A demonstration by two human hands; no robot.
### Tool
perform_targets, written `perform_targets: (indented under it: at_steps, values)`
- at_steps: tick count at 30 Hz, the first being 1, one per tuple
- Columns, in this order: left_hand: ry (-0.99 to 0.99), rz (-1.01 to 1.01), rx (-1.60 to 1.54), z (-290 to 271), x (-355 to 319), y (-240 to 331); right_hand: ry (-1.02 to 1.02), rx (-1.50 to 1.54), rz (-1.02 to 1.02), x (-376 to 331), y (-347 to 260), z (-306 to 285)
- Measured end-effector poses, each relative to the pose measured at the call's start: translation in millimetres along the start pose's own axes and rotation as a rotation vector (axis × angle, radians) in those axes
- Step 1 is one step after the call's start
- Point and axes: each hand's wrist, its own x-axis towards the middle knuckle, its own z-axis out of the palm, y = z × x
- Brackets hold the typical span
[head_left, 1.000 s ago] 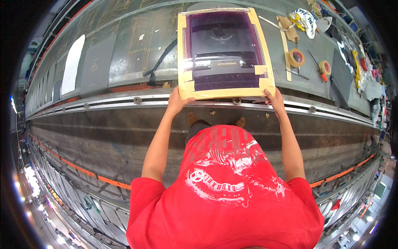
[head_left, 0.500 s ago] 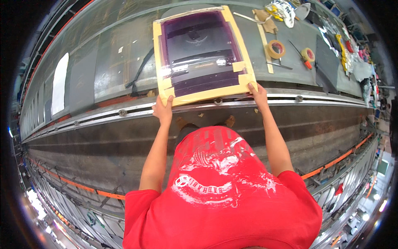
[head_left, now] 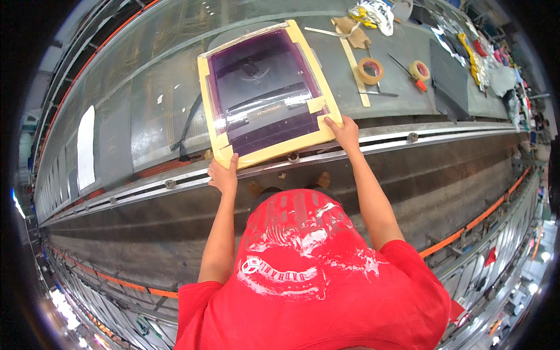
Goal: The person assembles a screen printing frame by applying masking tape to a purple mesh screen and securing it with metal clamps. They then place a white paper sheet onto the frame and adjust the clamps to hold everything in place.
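Observation:
A screen printing frame [head_left: 262,125] with a dark purple, glossy mesh and yellow tape round its border lies before me over the long table [head_left: 157,76]. My left hand [head_left: 223,174] is closed on its near left corner, thumb on the taped border. At the near right corner, my right hand [head_left: 344,131] grips the same frame, thumb on top. The fingers under the frame are hidden. A dark strip [head_left: 189,125] lies beside the frame's left edge, and a metal square ruler [head_left: 376,92] lies off its right side.
Right of the frame lie two tape rolls, one larger [head_left: 370,71] and one smaller [head_left: 419,70], and a screwdriver-like tool with an orange handle [head_left: 421,86]. Beyond are brown paper [head_left: 352,32] and a white bag [head_left: 382,17]. A metal rail [head_left: 385,139] edges the table.
The view has shifted and turned a little. The frame and both hands appear lower and further left, the frame tilted slightly more. Both hands keep their hold.

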Motion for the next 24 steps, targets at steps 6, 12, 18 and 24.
perform_targets:
  at_steps: [6, 12, 18, 24]
  values:
    - [-0.130, -0.008, 0.112, -8, 20, -9, -0.017, -0.135, 0.110, 13, 7, -5]
    - [-0.264, -0.240, -0.124, 2, 79, -1, 0.006, -0.103, 0.071, 16, 18, 0]
    - [-0.103, -0.447, -0.451, 9, 91, 12, -0.190, 0.152, 0.061, 31, -30, -38]
    - [-0.517, -0.504, -1.423, -6, 50, 15, -0.546, 0.520, -0.563, -52, -174, -144]
